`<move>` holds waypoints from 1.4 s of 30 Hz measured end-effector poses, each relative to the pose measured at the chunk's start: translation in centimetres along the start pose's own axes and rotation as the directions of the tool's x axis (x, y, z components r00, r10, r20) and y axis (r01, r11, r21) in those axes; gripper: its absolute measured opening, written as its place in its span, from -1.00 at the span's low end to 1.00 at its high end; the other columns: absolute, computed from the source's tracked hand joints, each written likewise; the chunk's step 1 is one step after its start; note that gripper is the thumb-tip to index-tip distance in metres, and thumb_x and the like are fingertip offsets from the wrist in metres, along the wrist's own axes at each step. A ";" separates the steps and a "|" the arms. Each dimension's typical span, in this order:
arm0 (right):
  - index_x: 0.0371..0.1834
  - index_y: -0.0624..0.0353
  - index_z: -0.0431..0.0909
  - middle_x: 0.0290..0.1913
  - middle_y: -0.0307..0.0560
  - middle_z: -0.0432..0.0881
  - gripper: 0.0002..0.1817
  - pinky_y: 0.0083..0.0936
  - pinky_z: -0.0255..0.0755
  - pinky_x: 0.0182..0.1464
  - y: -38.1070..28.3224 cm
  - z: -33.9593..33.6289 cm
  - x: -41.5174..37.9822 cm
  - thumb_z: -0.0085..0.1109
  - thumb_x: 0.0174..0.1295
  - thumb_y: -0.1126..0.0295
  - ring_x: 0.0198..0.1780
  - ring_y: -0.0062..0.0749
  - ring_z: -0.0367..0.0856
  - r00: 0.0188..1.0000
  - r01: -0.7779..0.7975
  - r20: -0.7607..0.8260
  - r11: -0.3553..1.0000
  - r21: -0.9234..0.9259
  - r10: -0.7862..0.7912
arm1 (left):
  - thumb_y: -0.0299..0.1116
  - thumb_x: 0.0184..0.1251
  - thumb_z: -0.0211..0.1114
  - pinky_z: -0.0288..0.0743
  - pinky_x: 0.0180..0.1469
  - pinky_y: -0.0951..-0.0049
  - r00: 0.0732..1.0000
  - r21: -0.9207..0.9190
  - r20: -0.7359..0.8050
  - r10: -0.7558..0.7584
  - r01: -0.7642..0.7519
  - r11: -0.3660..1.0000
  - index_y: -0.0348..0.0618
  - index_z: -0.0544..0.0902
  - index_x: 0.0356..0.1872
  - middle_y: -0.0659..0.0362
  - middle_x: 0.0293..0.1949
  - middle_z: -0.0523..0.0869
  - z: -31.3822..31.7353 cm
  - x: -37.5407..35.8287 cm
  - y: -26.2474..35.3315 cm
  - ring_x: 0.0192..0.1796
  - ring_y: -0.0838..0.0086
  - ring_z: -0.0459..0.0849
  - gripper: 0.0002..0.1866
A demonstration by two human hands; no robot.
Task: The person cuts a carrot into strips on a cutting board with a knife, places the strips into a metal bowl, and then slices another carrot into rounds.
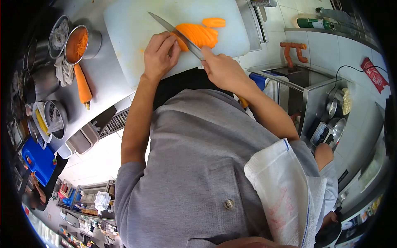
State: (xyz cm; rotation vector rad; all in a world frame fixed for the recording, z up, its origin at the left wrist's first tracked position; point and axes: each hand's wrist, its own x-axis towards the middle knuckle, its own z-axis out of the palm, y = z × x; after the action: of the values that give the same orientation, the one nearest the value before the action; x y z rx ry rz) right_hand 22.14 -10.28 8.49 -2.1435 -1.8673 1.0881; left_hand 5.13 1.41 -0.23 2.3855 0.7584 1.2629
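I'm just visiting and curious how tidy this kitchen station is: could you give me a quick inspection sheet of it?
Surface: white cutting board on a steel counter.
Job's things: sliced carrot on the board; knife laid across it.
Clutter: whole carrot, tub of carrot strips, steel pots, cloth.
Hands: left hand steadies the carrot; right hand grips the knife handle.
Cables: black cable on the tiled wall.
Surroundings: sink, scale, blue crate.
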 end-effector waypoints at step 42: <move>-0.07 0.26 0.21 -0.48 0.35 0.61 -0.75 0.16 0.42 -0.28 -0.8 0.1 1.5 0.06 0.40 0.39 -0.35 0.39 0.61 0.999 0.042 0.001 0.997 0.072 -0.042 | -0.64 0.01 0.40 0.66 -0.25 0.40 0.999 -0.083 -0.004 -0.049 0.048 0.995 -0.21 0.67 -0.21 0.08 -0.22 0.69 0.1 0.0 -0.6 -0.26 0.25 0.73 -0.74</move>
State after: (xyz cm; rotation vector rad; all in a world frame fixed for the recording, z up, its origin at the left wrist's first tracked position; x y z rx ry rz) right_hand 21.43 -8.75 8.17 -2.0555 -1.8367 1.1317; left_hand 5.07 1.87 -0.58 2.2843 0.7461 1.2582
